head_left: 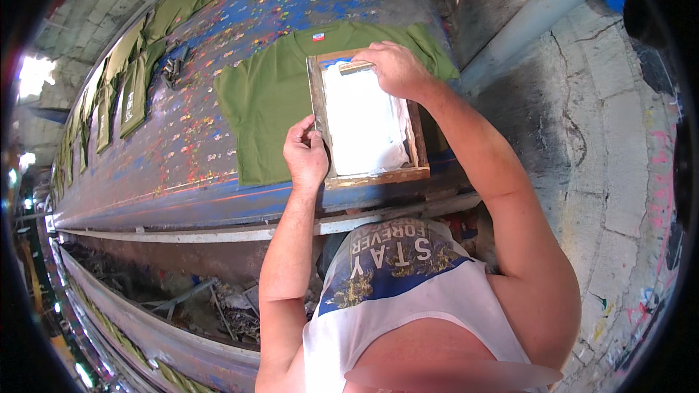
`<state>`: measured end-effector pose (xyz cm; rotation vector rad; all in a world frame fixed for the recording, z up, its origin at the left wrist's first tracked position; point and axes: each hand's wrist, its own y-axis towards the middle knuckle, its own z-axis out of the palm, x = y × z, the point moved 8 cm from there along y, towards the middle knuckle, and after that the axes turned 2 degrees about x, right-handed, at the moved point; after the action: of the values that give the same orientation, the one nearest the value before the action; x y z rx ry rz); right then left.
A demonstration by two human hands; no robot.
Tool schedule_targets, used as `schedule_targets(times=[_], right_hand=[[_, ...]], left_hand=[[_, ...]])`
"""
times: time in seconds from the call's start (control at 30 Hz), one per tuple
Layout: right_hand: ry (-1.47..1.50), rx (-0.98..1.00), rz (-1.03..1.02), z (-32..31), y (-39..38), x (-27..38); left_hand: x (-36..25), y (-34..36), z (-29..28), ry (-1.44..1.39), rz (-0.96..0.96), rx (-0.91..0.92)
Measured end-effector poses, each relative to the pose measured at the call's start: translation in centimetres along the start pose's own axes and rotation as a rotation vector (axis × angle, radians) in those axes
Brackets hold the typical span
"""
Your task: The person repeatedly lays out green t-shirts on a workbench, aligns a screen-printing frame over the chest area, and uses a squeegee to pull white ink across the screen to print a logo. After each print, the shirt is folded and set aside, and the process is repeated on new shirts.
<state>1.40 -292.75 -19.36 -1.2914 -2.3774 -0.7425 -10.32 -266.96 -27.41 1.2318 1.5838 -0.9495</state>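
Right hand (397,69) on the scraper (355,67), up at the far end of the wooden frame (378,177)!
Its grip pinches that scraper over the frame's bright white middle (364,120), while the left hand (304,154) sits curled at the frame's left edge, and whether its grip pinches the wood, I cannot tell; underneath, a green shirt (266,109) lies spread on the paint-speckled worktop (193,127).

A brown wooden frame (378,178), bright white inside, sits over a spread-out green shirt (266,94) in the upper middle of the picture. A small wooden bar (353,68) is inside the frame's top end.
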Motion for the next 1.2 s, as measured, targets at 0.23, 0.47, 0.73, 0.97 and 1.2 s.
schedule_targets(times=[0.23, 0.47, 0.73, 0.97, 1.2], right_hand=[[0.02, 0.082, -0.04, 0.7, -5.8, 3.6], [0.072, 0.038, -0.065, 0.0, -13.1, 10.2], [0.1, 0.093, -0.021, 0.5, -16.7, 13.1], [0.216, -0.252, 0.174, -2.5, -19.4, 9.9], [0.9, -0.286, 0.638, 2.3, -22.9, 2.1]], left_hand=[[-1.5, -1.7, 1.2, 0.189, 0.315, -0.038], [-1.1, -1.6, 1.5, 0.142, 0.222, -0.026], [-2.1, -1.6, 1.5, 0.25, 0.3, 0.021], [-3.3, -2.5, 1.0, 0.247, 0.446, 0.014], [-4.8, -5.1, -0.2, 0.229, 0.651, -0.07]])
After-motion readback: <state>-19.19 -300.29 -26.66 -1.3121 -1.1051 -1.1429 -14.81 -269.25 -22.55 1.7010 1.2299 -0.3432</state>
